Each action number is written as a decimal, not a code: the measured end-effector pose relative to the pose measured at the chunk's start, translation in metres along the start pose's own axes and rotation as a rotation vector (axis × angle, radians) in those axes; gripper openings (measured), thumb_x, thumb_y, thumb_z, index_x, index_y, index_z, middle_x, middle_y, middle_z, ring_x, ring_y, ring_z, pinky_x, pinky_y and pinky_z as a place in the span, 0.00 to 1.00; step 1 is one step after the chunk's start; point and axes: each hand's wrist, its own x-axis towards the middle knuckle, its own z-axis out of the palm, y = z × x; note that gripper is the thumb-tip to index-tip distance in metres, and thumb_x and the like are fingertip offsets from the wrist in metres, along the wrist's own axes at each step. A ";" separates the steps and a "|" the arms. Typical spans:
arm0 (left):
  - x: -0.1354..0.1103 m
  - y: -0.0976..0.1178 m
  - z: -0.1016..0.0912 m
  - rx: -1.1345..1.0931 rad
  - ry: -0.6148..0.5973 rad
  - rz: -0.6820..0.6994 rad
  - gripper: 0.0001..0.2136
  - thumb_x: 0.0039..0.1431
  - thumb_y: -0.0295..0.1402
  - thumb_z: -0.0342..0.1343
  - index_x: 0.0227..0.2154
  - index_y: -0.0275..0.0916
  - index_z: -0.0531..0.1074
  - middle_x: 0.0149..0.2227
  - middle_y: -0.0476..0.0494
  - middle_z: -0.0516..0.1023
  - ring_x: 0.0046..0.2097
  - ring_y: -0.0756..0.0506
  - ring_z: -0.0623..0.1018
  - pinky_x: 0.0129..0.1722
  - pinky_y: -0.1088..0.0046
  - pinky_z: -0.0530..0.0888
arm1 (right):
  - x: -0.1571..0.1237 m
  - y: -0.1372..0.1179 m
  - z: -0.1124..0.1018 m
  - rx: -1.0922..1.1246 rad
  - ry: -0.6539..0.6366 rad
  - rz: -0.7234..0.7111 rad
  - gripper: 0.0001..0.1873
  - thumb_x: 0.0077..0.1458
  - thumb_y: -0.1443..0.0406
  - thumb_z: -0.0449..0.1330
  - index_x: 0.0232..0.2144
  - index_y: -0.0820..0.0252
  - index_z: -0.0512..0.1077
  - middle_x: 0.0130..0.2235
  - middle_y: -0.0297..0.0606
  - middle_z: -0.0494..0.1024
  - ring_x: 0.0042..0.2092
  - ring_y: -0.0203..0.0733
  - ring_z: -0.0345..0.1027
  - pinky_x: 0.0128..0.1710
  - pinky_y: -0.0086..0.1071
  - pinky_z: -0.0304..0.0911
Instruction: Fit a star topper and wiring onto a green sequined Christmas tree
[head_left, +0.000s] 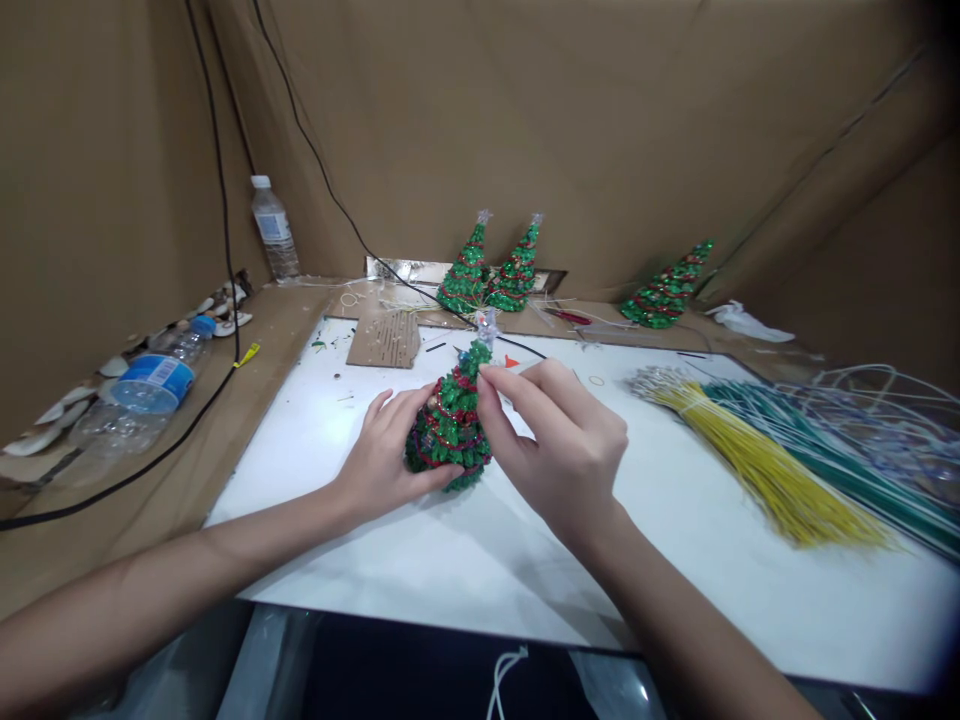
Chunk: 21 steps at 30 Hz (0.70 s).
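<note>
A small green Christmas tree (457, 420) with red garland stands, tilted slightly right, on the white board (315, 540). My left hand (390, 450) wraps around its lower left side, thumb across the front near the base. Close to the upper right of the tree, my right hand (559, 440) pinches thumb and forefinger together; whatever is between the fingertips is too small to make out. A pale, clear star (487, 326) tops the tree just above those fingers.
Behind are two finished-looking trees (465, 268) and another tree (667, 285). Yellow wires (780, 470) and green wires (832, 450) lie right. Perforated cardboard (384, 338), red-handled pliers (570, 316), a lying bottle (150, 385), an upright bottle (275, 230) and a black cable (217, 150) are around.
</note>
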 end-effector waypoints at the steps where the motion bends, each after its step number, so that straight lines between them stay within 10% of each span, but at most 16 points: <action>1: 0.000 0.000 0.000 -0.001 0.001 0.001 0.36 0.51 0.46 0.64 0.60 0.41 0.56 0.57 0.34 0.71 0.57 0.35 0.70 0.61 0.48 0.61 | 0.000 0.000 0.000 0.008 -0.005 -0.005 0.03 0.56 0.73 0.60 0.33 0.64 0.74 0.24 0.34 0.72 0.26 0.34 0.68 0.25 0.27 0.60; 21: 0.000 0.000 0.000 -0.012 0.007 0.021 0.37 0.51 0.44 0.64 0.60 0.40 0.56 0.58 0.33 0.71 0.57 0.35 0.71 0.59 0.49 0.63 | -0.001 0.001 0.005 -0.109 -0.007 -0.084 0.06 0.55 0.74 0.61 0.28 0.62 0.71 0.23 0.32 0.71 0.23 0.31 0.61 0.23 0.28 0.54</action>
